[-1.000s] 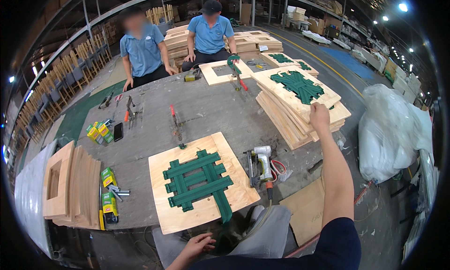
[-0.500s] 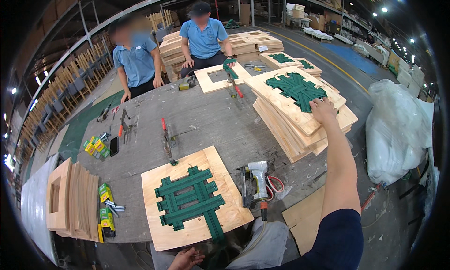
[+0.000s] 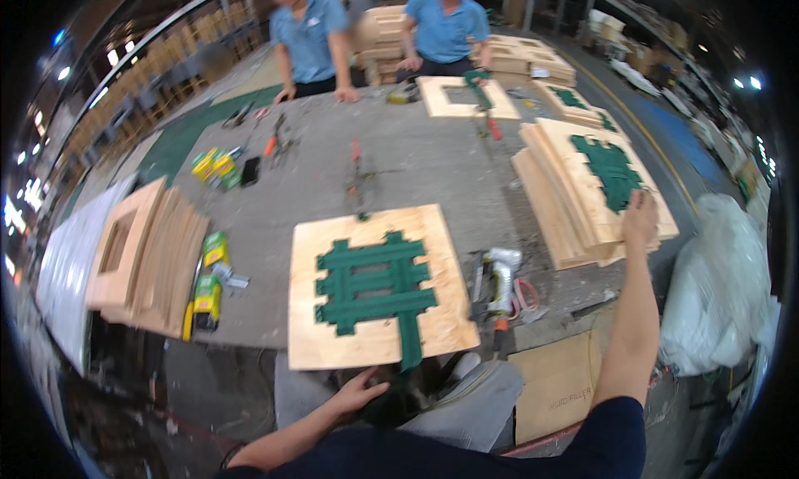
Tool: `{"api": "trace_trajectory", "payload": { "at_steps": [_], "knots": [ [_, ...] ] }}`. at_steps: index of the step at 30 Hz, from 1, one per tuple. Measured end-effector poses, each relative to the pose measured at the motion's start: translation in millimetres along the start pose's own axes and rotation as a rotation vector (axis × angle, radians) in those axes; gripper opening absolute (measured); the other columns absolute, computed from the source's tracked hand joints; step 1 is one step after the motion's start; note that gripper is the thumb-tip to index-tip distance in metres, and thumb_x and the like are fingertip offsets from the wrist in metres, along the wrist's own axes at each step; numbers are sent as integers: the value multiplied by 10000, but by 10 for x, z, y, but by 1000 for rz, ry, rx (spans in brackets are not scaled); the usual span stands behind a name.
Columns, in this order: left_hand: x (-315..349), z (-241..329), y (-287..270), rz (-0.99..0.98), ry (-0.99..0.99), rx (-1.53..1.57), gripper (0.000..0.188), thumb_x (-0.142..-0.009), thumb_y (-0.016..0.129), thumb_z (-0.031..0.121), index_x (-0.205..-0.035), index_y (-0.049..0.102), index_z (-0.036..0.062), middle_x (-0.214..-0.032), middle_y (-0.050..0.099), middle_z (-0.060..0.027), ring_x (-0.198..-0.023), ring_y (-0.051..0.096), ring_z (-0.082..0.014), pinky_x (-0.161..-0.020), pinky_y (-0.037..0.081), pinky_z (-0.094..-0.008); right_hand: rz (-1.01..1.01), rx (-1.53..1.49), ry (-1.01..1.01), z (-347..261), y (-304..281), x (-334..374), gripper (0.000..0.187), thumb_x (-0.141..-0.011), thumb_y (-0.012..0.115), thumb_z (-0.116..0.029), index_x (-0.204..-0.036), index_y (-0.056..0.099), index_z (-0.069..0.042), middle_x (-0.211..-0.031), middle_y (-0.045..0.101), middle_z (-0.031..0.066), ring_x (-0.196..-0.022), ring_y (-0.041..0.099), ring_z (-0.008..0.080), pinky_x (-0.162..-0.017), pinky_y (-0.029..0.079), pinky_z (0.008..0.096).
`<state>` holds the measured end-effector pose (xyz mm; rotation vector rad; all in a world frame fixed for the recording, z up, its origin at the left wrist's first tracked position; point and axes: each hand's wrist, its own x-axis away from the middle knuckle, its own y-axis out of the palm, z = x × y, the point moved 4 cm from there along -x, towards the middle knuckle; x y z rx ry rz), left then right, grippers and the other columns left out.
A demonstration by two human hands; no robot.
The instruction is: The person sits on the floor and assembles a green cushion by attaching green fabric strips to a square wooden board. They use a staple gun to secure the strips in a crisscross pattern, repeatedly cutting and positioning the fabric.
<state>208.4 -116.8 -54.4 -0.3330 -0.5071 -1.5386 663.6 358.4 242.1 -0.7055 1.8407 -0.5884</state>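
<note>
My right hand (image 3: 640, 218) reaches out to the right, its fingers resting on the top wooden panel (image 3: 659, 208) of a stack. Green webbing straps (image 3: 610, 173) are woven across that panel's opening, beside my fingertips. My left hand (image 3: 364, 391) is low, just off the front edge of a second wooden panel (image 3: 310, 346) before me. It looks empty, thumb and fingers apart, slightly blurred. Over the second panel lies a lattice of green webbing (image 3: 374, 279). One loose webbing strap (image 3: 409, 342) hangs over its front edge near my left hand.
A pneumatic stapler (image 3: 503, 279) with a hose and red-handled scissors (image 3: 524, 297) lie right of the near panel. Left are stacked frames (image 3: 158, 254) and yellow-green boxes (image 3: 208, 300). Pliers (image 3: 356, 179) lie beyond. Two co-workers in blue shirts (image 3: 308, 34) are across the table.
The view has shifted, so the table appears higher and farther right. The top panel on the right stack now sits straighter over it. My left hand has come closer to the loose strap.
</note>
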Motion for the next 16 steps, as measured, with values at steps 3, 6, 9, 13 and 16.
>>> {"api": "trace_trajectory", "payload": {
  "at_steps": [3, 6, 9, 13, 16],
  "knots": [
    [-122, 117, 184, -44, 115, -212, 930, -963, 706, 462, -1633, 229, 26, -1671, 293, -202, -1561, 242, -293, -1258, 219, -379, 124, -274, -255, -44, -190, 501, 433, -1058, 541, -374, -1294, 632, -23, -1269, 647, 175, -1172, 612, 373, -1004, 473, 464],
    [-125, 123, 292, -31, 63, -137, 840, -965, 703, 474, -1560, 377, -22, -1559, 455, -221, -1448, 424, -259, -1200, 317, -352, -151, -528, -204, -233, -117, 1578, 367, -1056, 581, -289, -1260, 644, 10, -1185, 686, 162, -1121, 646, 304, -996, 477, 393],
    [-322, 24, 427, -42, 101, -102, 616, -995, 669, 460, -1355, 600, -36, -1293, 651, -190, -1210, 607, -222, -1031, 461, -340, -355, -824, -71, -341, -204, 2658, 278, -1035, 628, -207, -1194, 661, 19, -1117, 706, 131, -1039, 656, 200, -933, 503, 330],
    [-345, 74, 470, -92, -81, -263, 488, -1043, 608, 452, -1164, 725, -6, -1006, 734, -76, -904, 686, -169, -840, 545, -334, -825, -1040, 119, -687, -141, 3745, 216, -1034, 637, -191, -1075, 678, 16, -966, 725, 84, -800, 677, 134, -775, 546, 285],
    [-164, 245, 603, -254, -150, -243, 490, -1032, 613, 484, -1100, 741, 17, -908, 721, -57, -764, 688, -167, -727, 562, -339, -1206, -838, 365, -979, -218, 4222, 217, -1037, 648, -233, -1084, 705, -28, -926, 728, 95, -793, 695, 147, -761, 571, 302]
  ]
}}
